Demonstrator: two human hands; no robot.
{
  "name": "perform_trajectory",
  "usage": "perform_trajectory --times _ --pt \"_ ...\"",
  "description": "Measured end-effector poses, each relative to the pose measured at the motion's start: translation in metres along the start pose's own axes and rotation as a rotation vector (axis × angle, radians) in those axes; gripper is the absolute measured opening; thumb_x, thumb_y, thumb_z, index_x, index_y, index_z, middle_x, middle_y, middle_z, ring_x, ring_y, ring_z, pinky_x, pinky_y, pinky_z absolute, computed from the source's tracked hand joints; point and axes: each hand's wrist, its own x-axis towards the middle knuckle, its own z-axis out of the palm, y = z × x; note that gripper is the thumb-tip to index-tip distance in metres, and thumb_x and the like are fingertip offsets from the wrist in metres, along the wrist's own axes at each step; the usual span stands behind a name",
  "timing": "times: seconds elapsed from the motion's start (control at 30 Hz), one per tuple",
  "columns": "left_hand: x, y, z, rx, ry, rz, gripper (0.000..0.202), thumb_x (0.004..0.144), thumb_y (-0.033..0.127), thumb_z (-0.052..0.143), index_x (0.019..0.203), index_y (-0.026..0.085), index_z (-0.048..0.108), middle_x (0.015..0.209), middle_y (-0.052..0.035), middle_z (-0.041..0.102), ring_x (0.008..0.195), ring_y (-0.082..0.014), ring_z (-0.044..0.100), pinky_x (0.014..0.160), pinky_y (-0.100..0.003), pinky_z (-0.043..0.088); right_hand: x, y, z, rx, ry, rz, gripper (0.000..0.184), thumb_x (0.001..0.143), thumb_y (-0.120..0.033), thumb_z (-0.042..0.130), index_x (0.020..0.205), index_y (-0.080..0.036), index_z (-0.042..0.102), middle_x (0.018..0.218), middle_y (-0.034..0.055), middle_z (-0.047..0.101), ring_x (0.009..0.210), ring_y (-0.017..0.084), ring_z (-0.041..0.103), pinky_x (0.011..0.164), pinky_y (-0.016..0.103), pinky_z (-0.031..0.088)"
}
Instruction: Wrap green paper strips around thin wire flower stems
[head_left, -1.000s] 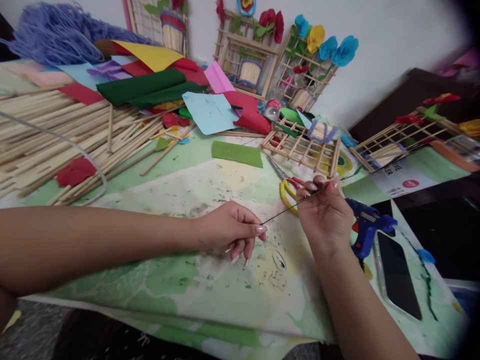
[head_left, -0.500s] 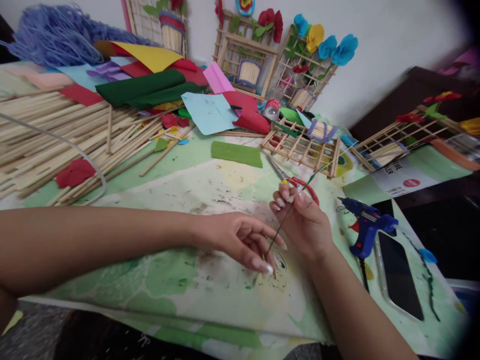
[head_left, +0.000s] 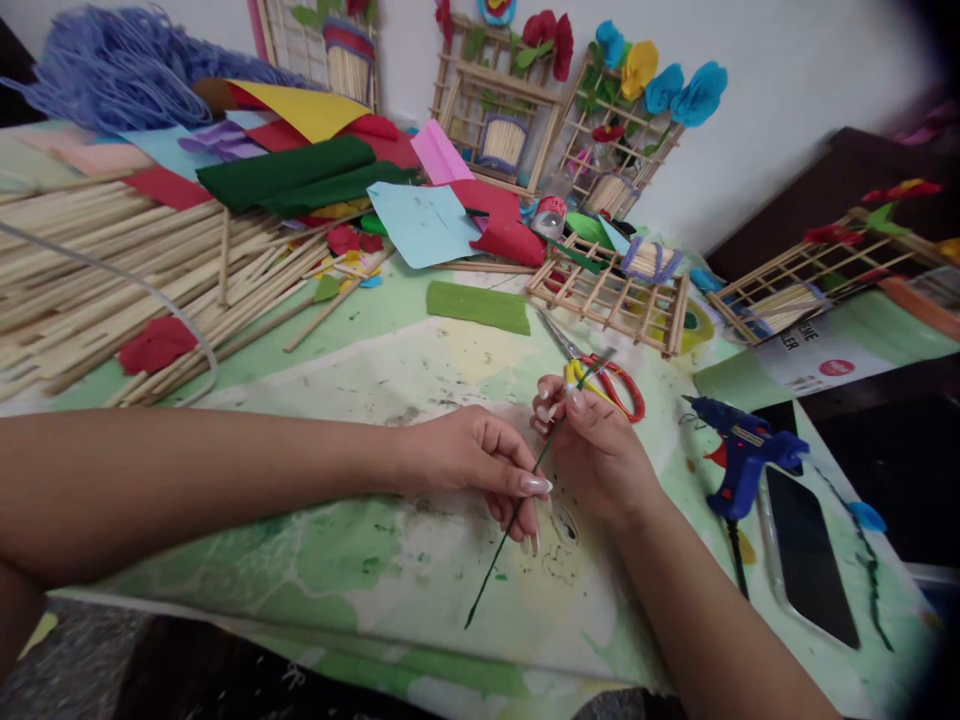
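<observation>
A thin green wire stem [head_left: 495, 568] runs slantwise from near the scissors down toward the table's front edge. My left hand [head_left: 480, 462] pinches it near its middle with thumb and fingertips. My right hand [head_left: 592, 445] is closed round its upper part, fingers curled just in front of the yellow and red scissors [head_left: 600, 375]. Both hands rest low over the green and white table cover [head_left: 315, 560].
A blue glue gun [head_left: 742, 455] and a black phone [head_left: 810, 555] lie to the right. Wooden stick frames [head_left: 611, 295] with paper flowers stand behind, a green paper strip [head_left: 478, 305] lies mid-table, a pile of wooden sticks [head_left: 135, 280] and coloured paper sheets [head_left: 300, 170] at left.
The wire has slid down through my hands, so its lower end now reaches toward the front edge. My right hand moved left and nearer to me; my left hand closed on the wire again.
</observation>
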Motion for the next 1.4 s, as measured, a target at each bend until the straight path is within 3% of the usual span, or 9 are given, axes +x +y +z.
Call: perform_trajectory --times 0.23,0.37,0.47,0.6,0.8,1.03,1.2,1.3,1.4 --pt "0.001 -0.002 -0.001 -0.021 0.006 -0.028 0.027 0.074 0.038 0.072 0.071 0.012 0.065 0.067 -0.0017 0.072 0.059 -0.0081 0.066 0.057 -0.017 0.049 -0.001 0.006 0.005 -0.004 0.088 -0.035 0.019 0.066 -0.031 0.08 0.063 -0.019 0.065 0.079 -0.0014 0.047 0.07 0.01 0.043 0.065 0.023 0.036" --pt "0.001 -0.003 0.0 -0.039 0.014 -0.033 0.026 0.074 0.035 0.072 0.069 0.012 0.063 0.066 -0.0023 0.072 0.059 -0.0085 0.066 0.055 -0.017 0.048 0.001 0.003 0.0 -0.025 0.028 -0.075 0.024 0.067 -0.043 0.076 0.074 -0.021 0.072 0.092 0.0007 0.054 0.071 0.01 0.045 0.065 0.024 0.038" --pt "0.0 -0.003 0.001 -0.034 0.021 -0.032 0.027 0.075 0.035 0.071 0.068 0.012 0.061 0.067 -0.0029 0.072 0.059 -0.0089 0.066 0.055 -0.017 0.048 0.002 -0.003 -0.004 -0.017 -0.02 -0.091 0.022 0.072 -0.042 0.072 0.08 -0.022 0.075 0.103 0.0026 0.056 0.078 0.012 0.048 0.069 0.025 0.04" --pt "0.0 -0.003 0.001 -0.044 0.035 -0.034 0.029 0.073 0.037 0.073 0.068 0.012 0.059 0.066 -0.0027 0.072 0.06 -0.0093 0.067 0.055 -0.017 0.049 0.002 -0.008 -0.004 -0.007 -0.012 -0.115 0.012 0.069 -0.03 0.075 0.065 -0.019 0.072 0.099 0.0028 0.056 0.077 0.011 0.047 0.07 0.025 0.041" --pt "0.001 -0.002 0.002 -0.04 0.053 -0.052 0.032 0.069 0.039 0.075 0.068 0.012 0.059 0.063 -0.0016 0.071 0.055 -0.0088 0.065 0.053 -0.017 0.048 0.004 -0.001 -0.001 0.003 0.151 -0.109 0.016 0.066 -0.026 0.077 0.057 -0.018 0.066 0.084 0.0009 0.05 0.072 0.01 0.044 0.065 0.023 0.037" --pt "0.0 -0.003 0.001 -0.037 0.056 -0.06 0.034 0.067 0.041 0.077 0.066 0.012 0.059 0.063 -0.0027 0.07 0.056 -0.0097 0.066 0.053 -0.018 0.047 0.004 -0.001 -0.001 -0.008 0.145 -0.096 0.018 0.066 -0.027 0.077 0.058 -0.017 0.064 0.082 0.0005 0.047 0.071 0.01 0.042 0.064 0.024 0.036" --pt "0.0 -0.002 0.001 -0.062 0.063 -0.028 0.034 0.069 0.04 0.076 0.086 0.014 0.063 0.07 -0.0029 0.072 0.063 -0.0112 0.068 0.06 -0.02 0.051 0.002 -0.005 -0.001 -0.099 0.085 -0.078 0.02 0.066 -0.027 0.077 0.056 -0.017 0.063 0.083 0.0005 0.048 0.073 0.01 0.044 0.066 0.024 0.038" --pt "0.001 -0.002 0.0 -0.071 0.095 0.026 0.034 0.074 0.044 0.071 0.085 0.013 0.062 0.063 -0.0019 0.07 0.052 -0.0099 0.065 0.051 -0.017 0.049 0.001 -0.005 0.0 -0.153 0.043 -0.011 0.02 0.067 -0.029 0.077 0.057 -0.017 0.064 0.087 0.0012 0.051 0.071 0.01 0.047 0.066 0.026 0.04" --pt "0.002 -0.005 -0.002 -0.08 0.073 0.031 0.033 0.076 0.043 0.069 0.082 0.011 0.062 0.053 -0.0001 0.065 0.038 -0.0076 0.057 0.04 -0.014 0.043 0.002 -0.006 -0.001 -0.152 0.08 0.002 0.018 0.066 -0.032 0.077 0.06 -0.018 0.067 0.089 0.0022 0.054 0.07 0.011 0.048 0.065 0.027 0.04"
